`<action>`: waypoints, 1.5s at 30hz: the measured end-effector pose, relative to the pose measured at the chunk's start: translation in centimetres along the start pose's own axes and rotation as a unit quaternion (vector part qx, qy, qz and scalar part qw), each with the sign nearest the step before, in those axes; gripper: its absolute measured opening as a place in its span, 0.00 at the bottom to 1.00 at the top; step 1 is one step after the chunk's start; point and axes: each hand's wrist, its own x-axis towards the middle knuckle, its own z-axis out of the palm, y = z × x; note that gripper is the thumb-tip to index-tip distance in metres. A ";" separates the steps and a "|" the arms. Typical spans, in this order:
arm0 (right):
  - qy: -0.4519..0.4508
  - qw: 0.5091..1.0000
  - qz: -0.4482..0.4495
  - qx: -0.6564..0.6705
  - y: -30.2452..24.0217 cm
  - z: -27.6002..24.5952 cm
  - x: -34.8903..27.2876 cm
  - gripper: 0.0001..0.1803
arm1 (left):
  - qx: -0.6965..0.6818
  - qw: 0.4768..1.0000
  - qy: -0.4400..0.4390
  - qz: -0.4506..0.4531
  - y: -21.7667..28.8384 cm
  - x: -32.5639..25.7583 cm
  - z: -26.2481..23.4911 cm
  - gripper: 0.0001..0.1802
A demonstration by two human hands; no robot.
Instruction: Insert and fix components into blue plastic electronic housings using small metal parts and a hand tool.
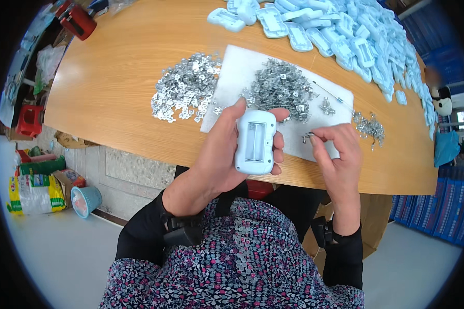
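Note:
In my left hand [216,149] lies a light blue plastic housing [244,164], its open battery compartment facing up. The fingers wrap round its right side and the thumb lies along the left. My right hand [340,157] pinches a small metal battery contact [308,137] between thumb and forefinger, to the right of the housing. Beyond both hands a white foam sheet [234,64] carries a heap of small metal spring contacts [281,90]. A few more contacts [326,106] lie apart on the foam. A thin metal tool [331,92] rests near the heap.
Flat metal contacts [188,85] are piled on the wooden table [113,62] left of the foam. Another small pile of contacts [370,129] sits at its right. Many light blue housings [340,38] cover the far right. A red container [77,20] stands far left.

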 end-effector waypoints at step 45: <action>-0.018 0.970 0.138 0.202 -0.8 -1.7 -1.7 0.07 | 0.244 0.967 0.060 0.045 -2.8 2.4 3.0 0.34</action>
